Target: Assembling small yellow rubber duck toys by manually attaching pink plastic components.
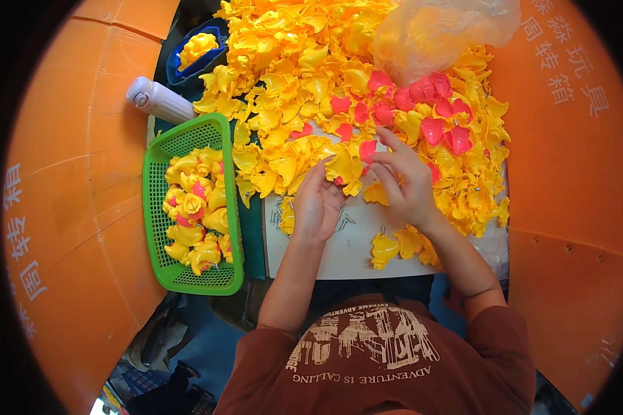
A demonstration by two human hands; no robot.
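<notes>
A big heap of yellow plastic duck shells (304,76) covers the far half of a white board (339,256), with several pink beak pieces (432,128) mixed in on the right. My left hand (316,204) holds a yellow shell (342,166) at the heap's near edge. My right hand (405,178) is just to its right, fingers pinching a pink piece (367,149) against that shell. Small metal screws (278,216) lie loose on the board beside my left hand.
A green mesh basket (156,207) with several assembled yellow and pink ducks stands at the left. A white bottle (160,100) and a blue tub (218,59) of yellow parts lie beyond it. A clear plastic bag (436,31) sits at the back right. Orange bins flank both sides.
</notes>
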